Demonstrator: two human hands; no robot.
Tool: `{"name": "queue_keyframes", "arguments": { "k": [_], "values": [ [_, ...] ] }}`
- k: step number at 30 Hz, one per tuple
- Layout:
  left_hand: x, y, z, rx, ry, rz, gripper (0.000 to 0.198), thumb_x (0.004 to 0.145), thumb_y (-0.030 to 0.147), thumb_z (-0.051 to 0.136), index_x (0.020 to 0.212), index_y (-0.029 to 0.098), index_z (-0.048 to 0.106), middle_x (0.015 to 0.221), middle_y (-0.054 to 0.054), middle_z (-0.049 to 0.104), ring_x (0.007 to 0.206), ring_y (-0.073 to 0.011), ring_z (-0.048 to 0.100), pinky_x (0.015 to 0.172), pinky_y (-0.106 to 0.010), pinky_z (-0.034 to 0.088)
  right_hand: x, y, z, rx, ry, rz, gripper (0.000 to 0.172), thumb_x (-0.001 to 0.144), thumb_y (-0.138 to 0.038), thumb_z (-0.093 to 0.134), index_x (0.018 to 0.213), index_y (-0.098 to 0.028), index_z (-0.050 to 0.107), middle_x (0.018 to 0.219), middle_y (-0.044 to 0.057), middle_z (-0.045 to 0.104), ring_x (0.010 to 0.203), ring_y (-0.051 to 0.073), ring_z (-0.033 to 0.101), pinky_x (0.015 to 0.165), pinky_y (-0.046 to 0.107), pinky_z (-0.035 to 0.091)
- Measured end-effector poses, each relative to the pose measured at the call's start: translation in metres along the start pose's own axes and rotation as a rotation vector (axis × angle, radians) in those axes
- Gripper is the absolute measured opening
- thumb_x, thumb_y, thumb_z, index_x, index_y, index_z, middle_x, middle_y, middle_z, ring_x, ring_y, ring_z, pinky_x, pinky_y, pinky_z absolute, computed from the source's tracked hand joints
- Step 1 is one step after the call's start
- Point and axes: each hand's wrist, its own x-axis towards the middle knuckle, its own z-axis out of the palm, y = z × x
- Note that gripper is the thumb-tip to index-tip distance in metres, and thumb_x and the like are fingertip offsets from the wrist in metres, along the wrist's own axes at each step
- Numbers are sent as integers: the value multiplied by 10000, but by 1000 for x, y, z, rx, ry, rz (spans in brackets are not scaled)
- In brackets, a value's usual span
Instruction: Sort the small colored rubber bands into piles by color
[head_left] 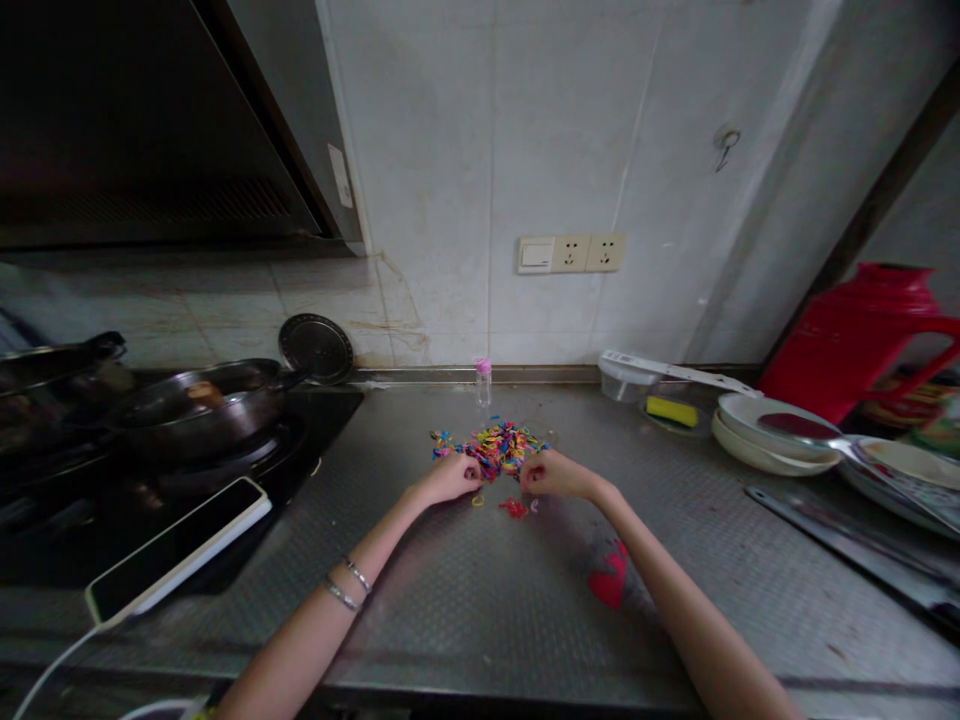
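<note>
A heap of small rubber bands (499, 440) in many colours lies on the metal counter. At its near left edge is my left hand (451, 478), with its fingers pinched together. My right hand (553, 472) is at the near right edge of the heap, its fingers also drawn closed. What either hand holds, if anything, is too small to make out. Between the hands, nearer to me, sits a little group of red rubber bands (514, 508). A single yellow band (478, 500) lies by my left fingertips. Behind the heap stands a small clear bottle (484, 385) with a pink cap.
To the left, a pan (199, 410) sits on the black stove, and a phone (180, 550) rests near the stove's edge. On the right are a yellow sponge (671, 411), stacked bowls (772, 455), a long knife (847, 545) and a red thermos jug (847, 340).
</note>
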Motion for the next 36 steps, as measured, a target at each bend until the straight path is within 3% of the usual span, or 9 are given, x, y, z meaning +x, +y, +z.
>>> {"name": "queue_keyframes", "arguments": {
  "k": [7,13,23,30,36],
  "values": [
    [2,-1,-4,-6,19,36,197,718,265,491,703,135,638,629,-13,603,569,-100,495,532,-182,320,2,16,-5,-50,227,16,206,681,-190,474,736,-123,661,606,-8,574,546,80,449,512,168,331],
    [4,3,-7,-45,14,51,203,719,240,470,736,129,640,665,-25,627,594,-108,523,553,-185,337,5,25,-3,-90,292,50,238,657,-150,472,778,-130,675,625,11,602,564,93,477,529,175,341],
    [0,4,-8,-72,69,21,207,727,252,485,751,134,653,717,-40,649,631,-120,541,592,-198,366,8,12,-9,-138,275,71,228,673,-155,465,784,-127,662,614,0,587,557,88,477,539,178,341],
    [-1,-7,-2,-151,129,10,206,737,255,492,751,114,642,709,-44,643,624,-117,540,591,-204,377,14,-16,0,-170,237,-23,318,689,-202,506,976,-172,639,721,15,615,616,106,503,571,188,355],
    [-8,0,-5,-217,127,45,212,740,257,489,755,110,642,703,-41,642,626,-114,539,597,-203,378,10,-26,3,-196,205,-10,280,714,-191,489,943,-177,650,810,43,644,699,130,540,651,209,380]
  ]
}}
